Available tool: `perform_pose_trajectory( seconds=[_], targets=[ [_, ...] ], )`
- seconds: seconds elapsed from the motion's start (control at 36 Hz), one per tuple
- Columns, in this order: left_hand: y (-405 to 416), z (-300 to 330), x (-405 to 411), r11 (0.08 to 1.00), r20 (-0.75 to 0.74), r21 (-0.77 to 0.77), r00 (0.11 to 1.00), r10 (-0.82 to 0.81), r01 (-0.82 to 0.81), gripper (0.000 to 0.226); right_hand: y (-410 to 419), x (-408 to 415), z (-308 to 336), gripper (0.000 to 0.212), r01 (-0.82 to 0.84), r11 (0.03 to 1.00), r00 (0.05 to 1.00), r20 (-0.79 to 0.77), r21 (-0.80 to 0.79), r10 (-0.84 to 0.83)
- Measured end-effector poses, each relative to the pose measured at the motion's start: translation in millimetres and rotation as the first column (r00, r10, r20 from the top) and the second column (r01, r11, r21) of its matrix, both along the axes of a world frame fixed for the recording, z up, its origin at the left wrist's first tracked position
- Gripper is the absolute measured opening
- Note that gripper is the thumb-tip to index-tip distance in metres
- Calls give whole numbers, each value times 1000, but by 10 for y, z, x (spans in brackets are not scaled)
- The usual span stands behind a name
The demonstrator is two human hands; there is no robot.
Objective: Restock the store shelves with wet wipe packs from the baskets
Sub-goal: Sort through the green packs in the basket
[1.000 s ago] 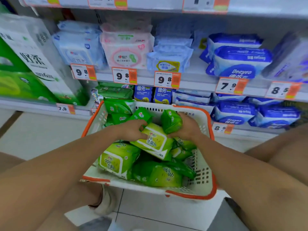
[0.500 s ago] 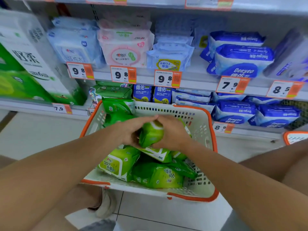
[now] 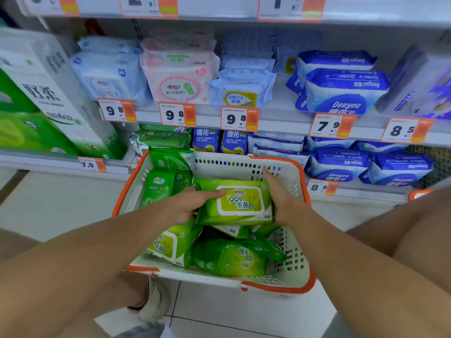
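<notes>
**Now a green pack sits between two hands over the basket**

Right at the centre, a green wet wipe pack (image 3: 235, 203) is held flat, label up, above the heap in the basket (image 3: 288, 279). The left hand (image 3: 185, 206) grips its left end — thumb laid across the top toward the white label, the other fingers curled beneath and out of sight. The right hand (image 3: 280, 196) presses against the pack's right edge with its fingers straight, the tips pointing toward the basket's far wall; whether the thumb hooks under the pack cannot be told.

Under the held pack lie more green packs (image 3: 229, 261), jumbled at different angles, and a few stand upright in the far left corner of the basket (image 3: 168, 181). The basket itself is white with slotted walls and an orange rim, resting on pale floor tiles (image 3: 244, 318) in front of the shelves.

Behind the basket, the low shelf (image 3: 353, 196) carries green packs on the left, small blue packs (image 3: 219, 140) beside them, and blue-and-white packs (image 3: 339, 164) to the right. The shelf above holds pale blue, pink (image 3: 178, 79) and dark blue packs — price tags (image 3: 239, 118) run along its edge. Large green and white paper bundles (image 3: 44, 101) stand at far left. A shoe (image 3: 153, 298) shows below the basket's near left corner.
</notes>
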State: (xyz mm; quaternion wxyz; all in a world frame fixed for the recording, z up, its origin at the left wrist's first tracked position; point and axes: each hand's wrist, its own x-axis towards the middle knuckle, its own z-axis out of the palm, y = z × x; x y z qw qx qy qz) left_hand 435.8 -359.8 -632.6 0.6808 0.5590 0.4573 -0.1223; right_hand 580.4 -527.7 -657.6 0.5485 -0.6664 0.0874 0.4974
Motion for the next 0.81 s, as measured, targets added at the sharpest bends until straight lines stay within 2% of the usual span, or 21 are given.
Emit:
perform_pose_trajectory(
  seconds=[0.03,0.11,0.14,0.19,0.28,0.39,0.47,0.58,0.64,0.72,0.81],
  targets=[
    [-7,23,5,1000,19,4,1000,14,-14,77,-36,-36,24,49,-65,997,995,-68,43,68],
    [-35,251,62,997,38,83,999,-6,3,118,-24,-116,175,64,-208,975,977,-27,78,211],
    [-32,403,85,991,70,133,997,-39,30,117,16,-107,285,65,-200,971,979,-5,132,202],
    [54,765,139,969,216,228,966,-140,90,94,124,-24,591,56,-144,955,989,62,259,133],
    [274,1434,169,924,432,367,861,-268,103,83,240,159,1308,46,-182,886,958,279,426,63],
    [424,2241,173,844,607,532,724,-329,-63,65,324,245,2322,63,-373,817,766,643,441,3],
    [458,2591,230,792,680,591,622,-387,-154,60,371,287,2846,70,-434,788,623,778,437,-88],
    [478,2874,468,757,740,611,509,-441,-233,55,370,423,3312,83,-453,774,458,860,443,-224],
    [472,3036,664,721,722,650,491,-487,-241,53,343,573,3469,86,-445,780,384,880,440,-278],
    [511,3253,1103,668,693,697,486,-532,-262,56,296,881,3598,91,-387,781,359,860,490,-362],
    [506,3393,1582,643,673,715,520,-525,-276,57,266,1215,3614,94,-311,803,339,849,509,-406]
  ],
)
